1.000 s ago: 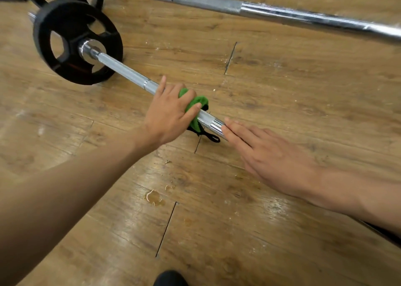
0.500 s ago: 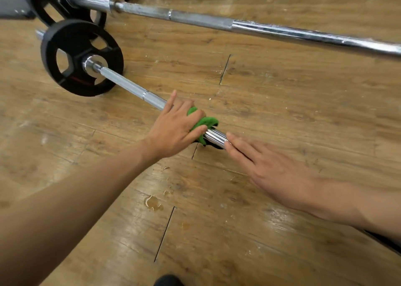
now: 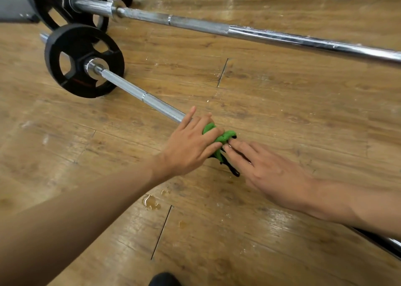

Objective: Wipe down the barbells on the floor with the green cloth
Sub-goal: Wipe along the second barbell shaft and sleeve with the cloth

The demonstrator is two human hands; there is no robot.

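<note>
Head view: the cloth (image 3: pixel 225 137) is bunched over the near bar (image 3: pixel 138 94), well along the shaft from the plate (image 3: pixel 84 61). It is gripped there by the left hand (image 3: pixel 191 142), fingers curled over it and forefinger stretched toward the plate. The right hand (image 3: pixel 267 170) is laid flat on the same bar just past the cloth from the plate, fingers straight, tips touching the cloth, nothing held. A black strap (image 3: pixel 232 169) trails from the cloth onto the floor (image 3: pixel 282 103). Behind the plate, a far bar (image 3: pixel 260 35) is laid.

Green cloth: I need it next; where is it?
Head view, centre: the green cloth is bunched on the near barbell under the left hand, right hand beside it.
</note>
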